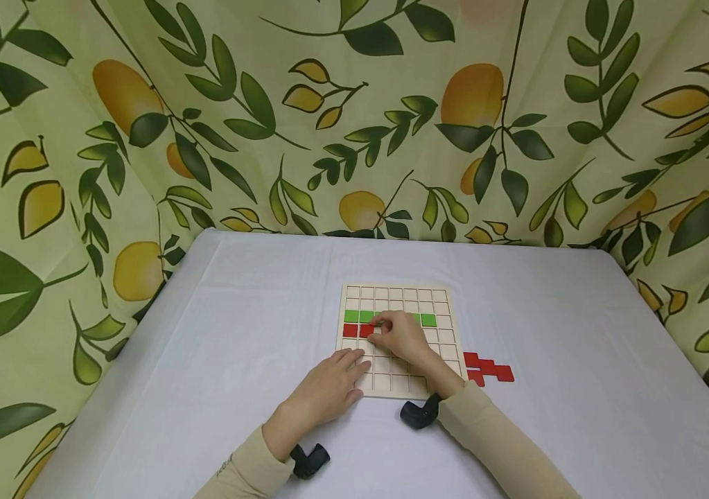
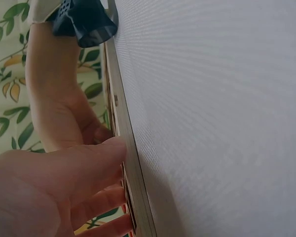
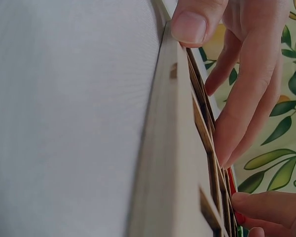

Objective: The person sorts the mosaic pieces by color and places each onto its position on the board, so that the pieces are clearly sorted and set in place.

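The wooden grid board (image 1: pixel 446 336) lies flat a little below the middle of the frame, on the white cloth (image 1: pixel 235 298). The left hand (image 1: pixel 331 384) is open, its fingers extended over the lower left corner of the board; in the left wrist view the thumb rests at the board's edge, and I judge that this is for keeping the board from sliding. The right hand (image 1: pixel 399 336) comes over the board from the lower right. Its thumb and index finger bend together about the right part of the second red tile (image 1: pixel 366 330), a small pinch which probably suits such a thin piece and the fine lines of its square. This tile is beside another red tile (image 1: pixel 351 330), directly under the row of green tiles (image 1: pixel 351 316), which the right hand partly covers. More loose red tiles (image 1: pixel 487 366) lie just outside the right edge of the board, near the right forearm, perhaps so that the reach is short. To left and right in the frame the cloth spreads wide, so the arms have good width sideways; between the two hands the room is narrower, and a low wrist could brush the neighbouring tiles.
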The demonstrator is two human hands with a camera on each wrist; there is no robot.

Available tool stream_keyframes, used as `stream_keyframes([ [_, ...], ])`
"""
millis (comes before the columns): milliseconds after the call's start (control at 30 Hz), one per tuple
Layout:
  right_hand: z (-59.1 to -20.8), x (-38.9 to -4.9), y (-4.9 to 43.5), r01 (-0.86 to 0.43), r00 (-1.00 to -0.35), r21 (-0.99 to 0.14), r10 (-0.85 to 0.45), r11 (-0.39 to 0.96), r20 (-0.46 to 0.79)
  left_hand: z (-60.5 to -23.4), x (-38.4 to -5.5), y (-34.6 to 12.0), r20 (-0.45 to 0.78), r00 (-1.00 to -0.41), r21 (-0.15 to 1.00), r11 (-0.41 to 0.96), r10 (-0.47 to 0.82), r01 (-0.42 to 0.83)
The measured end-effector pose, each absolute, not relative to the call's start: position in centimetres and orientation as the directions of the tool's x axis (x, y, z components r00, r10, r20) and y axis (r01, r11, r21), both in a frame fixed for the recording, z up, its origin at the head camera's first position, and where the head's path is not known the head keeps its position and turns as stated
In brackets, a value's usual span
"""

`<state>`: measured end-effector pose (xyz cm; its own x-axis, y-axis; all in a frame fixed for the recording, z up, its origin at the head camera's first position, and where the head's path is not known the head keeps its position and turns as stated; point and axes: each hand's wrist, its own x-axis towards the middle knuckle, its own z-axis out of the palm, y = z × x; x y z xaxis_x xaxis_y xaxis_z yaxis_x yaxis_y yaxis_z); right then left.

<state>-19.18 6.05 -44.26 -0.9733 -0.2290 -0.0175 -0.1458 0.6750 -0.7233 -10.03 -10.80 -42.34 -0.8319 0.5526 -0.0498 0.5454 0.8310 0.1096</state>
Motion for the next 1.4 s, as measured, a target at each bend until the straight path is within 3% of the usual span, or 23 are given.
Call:
stream_keyframes([
  [933,-43.7,-18.6,8.2,-0.177,-0.940,-0.839,-0.341,0.515,-0.011,-42.4,-10.1,-10.8,-0.065,-0.835,0.126,0.835,0.546,0.536],
  [1400,-43.2,-17.6,9.8,-0.188,-0.936,-0.829,-0.352,0.528,-0.012,-42.4,-10.2,-10.8,-0.069,-0.836,0.149,0.834,0.545,0.531],
])
